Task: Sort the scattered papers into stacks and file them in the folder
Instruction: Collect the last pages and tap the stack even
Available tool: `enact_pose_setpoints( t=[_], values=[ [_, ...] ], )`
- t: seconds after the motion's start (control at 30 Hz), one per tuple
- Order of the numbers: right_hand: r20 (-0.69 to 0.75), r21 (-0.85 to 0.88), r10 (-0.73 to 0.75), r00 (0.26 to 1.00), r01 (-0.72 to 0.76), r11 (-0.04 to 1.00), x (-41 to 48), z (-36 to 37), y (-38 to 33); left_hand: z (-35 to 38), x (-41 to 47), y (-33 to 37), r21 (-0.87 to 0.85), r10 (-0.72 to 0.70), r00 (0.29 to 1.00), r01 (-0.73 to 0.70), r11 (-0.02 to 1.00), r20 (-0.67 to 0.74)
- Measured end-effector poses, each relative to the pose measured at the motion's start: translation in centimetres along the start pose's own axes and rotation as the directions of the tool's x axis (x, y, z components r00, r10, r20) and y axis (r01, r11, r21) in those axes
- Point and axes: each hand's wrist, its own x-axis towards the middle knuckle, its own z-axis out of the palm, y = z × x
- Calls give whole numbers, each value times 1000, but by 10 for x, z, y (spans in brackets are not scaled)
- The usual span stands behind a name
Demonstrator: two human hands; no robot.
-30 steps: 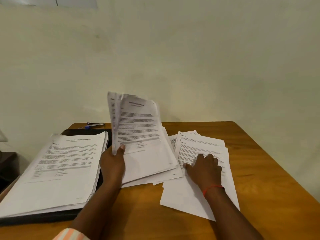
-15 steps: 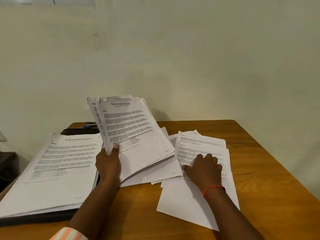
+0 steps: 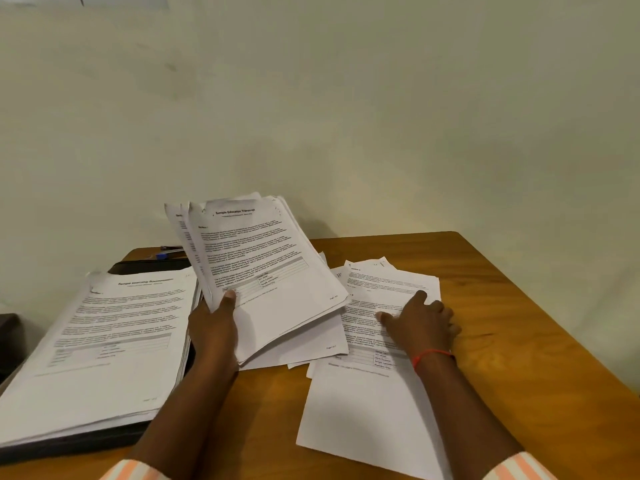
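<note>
My left hand (image 3: 213, 323) grips a bundle of printed sheets (image 3: 263, 265) by its lower left corner, thumb on top, the bundle tilted up above the table. Under it lie a few loose sheets (image 3: 311, 348). My right hand (image 3: 420, 323) rests flat on a small spread of papers (image 3: 367, 403) to the right, fingers straight. A thick paper stack (image 3: 104, 348) lies on the black folder (image 3: 69, 445) at the left.
The wooden table (image 3: 502, 323) ends against a pale wall behind. A blue-capped pen (image 3: 168, 252) lies near the far left corner behind the folder. A dark object (image 3: 8, 337) sits beyond the table's left edge.
My left hand has tipped the bundle from nearly upright to a lower slant and shifted it a little left. My right hand stays on the right-hand papers.
</note>
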Motion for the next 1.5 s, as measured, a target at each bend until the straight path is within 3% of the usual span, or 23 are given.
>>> enact_pose_setpoints(
  t=[0.1, 0.2, 0.37, 0.43, 0.6, 0.83, 1.0, 1.33, 1.5],
  values=[
    [-38, 166, -91, 995, 96, 981, -1, 3, -5, 2, 1, -6, -29, -47, 998, 49, 998, 45],
    [-24, 422, -169, 985, 163, 892, -2, 7, -11, 5, 0, -11, -36, -114, 991, 117, 993, 73],
    [61, 675, -140, 988, 62, 735, -1, 2, -14, 9, -3, -16, -40, -142, 985, 146, 988, 102],
    [76, 683, -164, 983, 69, 727, -1, 3, -14, 9, -3, -17, -36, -147, 984, 151, 988, 96],
    [76, 511, -288, 955, 211, 833, -3, 12, -11, 9, -2, -20, -30, -143, 987, 146, 989, 79],
    [133, 625, -230, 964, 99, 775, 6, 5, -2, 9, -1, -20, -45, -144, 986, 148, 988, 81],
    [137, 738, -259, 956, 76, 670, 11, 1, -1, 8, 1, -19, -62, -119, 988, 126, 990, 98],
    [-13, 860, -96, 995, 60, 507, 16, -1, 4, 10, -2, -18, -56, -73, 990, 81, 995, 125],
    [-110, 924, 28, 994, 92, 371, 18, -1, 4, 16, -9, -13, 30, -79, 940, 73, 997, 331]
  ],
)
